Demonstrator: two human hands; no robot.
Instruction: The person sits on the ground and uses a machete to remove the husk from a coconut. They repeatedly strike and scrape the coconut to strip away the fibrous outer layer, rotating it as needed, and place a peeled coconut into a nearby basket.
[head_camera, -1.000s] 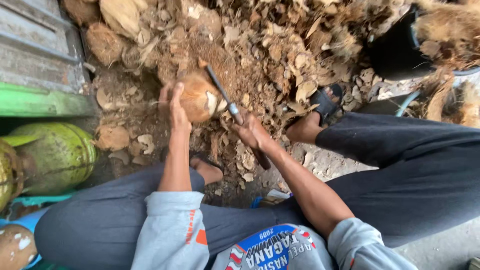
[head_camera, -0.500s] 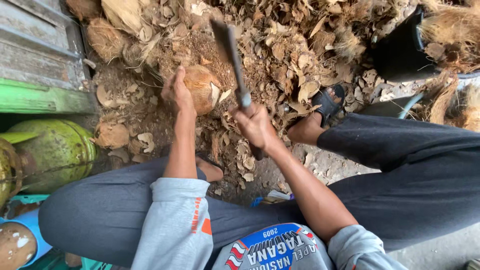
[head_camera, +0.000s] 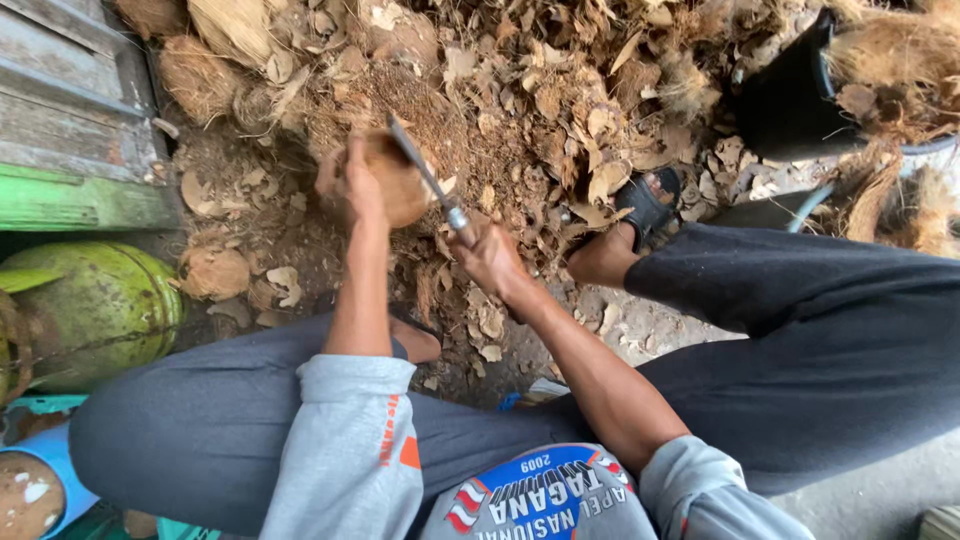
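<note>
**Coconut held and struck with a blade over husk litter**

A brown coconut (head_camera: 395, 180) is gripped by the left hand (head_camera: 352, 185), fingers wrapped over its left and top side; it is held low over the ground (head_camera: 640, 330), right above the husk pile. The shell surface is seen as brown and rough, partly hidden by the hand. The right hand (head_camera: 490, 258) is clenched around the handle of a machete (head_camera: 425, 175); only a short stretch of handle with a metal collar is visible above the fist. The blade is angled up and to the left, and its edge is laid against the right side of the coconut, touching or cutting into it; how deep cannot be told.

Both forearms are bare, with grey sleeves (head_camera: 345, 440) pushed up to the elbows. Dark trousers (head_camera: 850, 340) are worn, knees spread wide, person seated low. One foot in a black sandal (head_camera: 645, 205) is set to the right of the hands, among scraps.

A heap of dry husk pieces and fibre (head_camera: 560, 100) is spread across the ground ahead of the hands. A black bucket (head_camera: 790, 100), with fibre in and around it, is seen at upper right. A green gas cylinder (head_camera: 95, 305) is lying at left, near the left knee. Grey wooden boards with a green edge (head_camera: 70, 150) are seen at upper left. A blue container (head_camera: 45, 485) is partly cut off at the lower left corner.
</note>
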